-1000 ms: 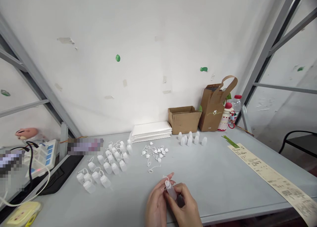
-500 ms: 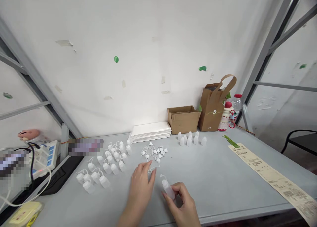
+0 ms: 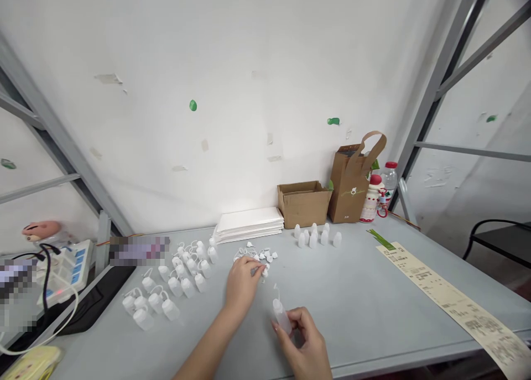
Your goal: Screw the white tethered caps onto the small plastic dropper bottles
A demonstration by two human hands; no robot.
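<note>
My right hand (image 3: 305,338) holds a small translucent squeeze bottle (image 3: 281,313) upright, slightly tilted, between thumb and fingers. A thin pale strap (image 3: 276,292) sticks up from the bottle's neck. Farther forward, my left hand (image 3: 244,280) reaches into a small pile of white caps (image 3: 269,255) with straps. Its thumb and forefinger are pinched together at a white cap (image 3: 266,269) on the pile's near side; part of the pile is hidden behind the hand. To the left stand several small bottles (image 3: 187,287) fitted with caps and looped straps.
Several bottles without strapped caps (image 3: 313,239) stand before a cardboard box (image 3: 305,206). White flat packs (image 3: 249,225) lie stacked by the wall. A paper bag (image 3: 348,192), drink bottles (image 3: 369,200) and a long printed strip (image 3: 452,302) are at right; a power strip (image 3: 72,272) is at left.
My left hand has moved forward to the cap pile, and its thumb and forefinger have come together. My right hand keeps hold of the bottle. The view has shifted slightly.
</note>
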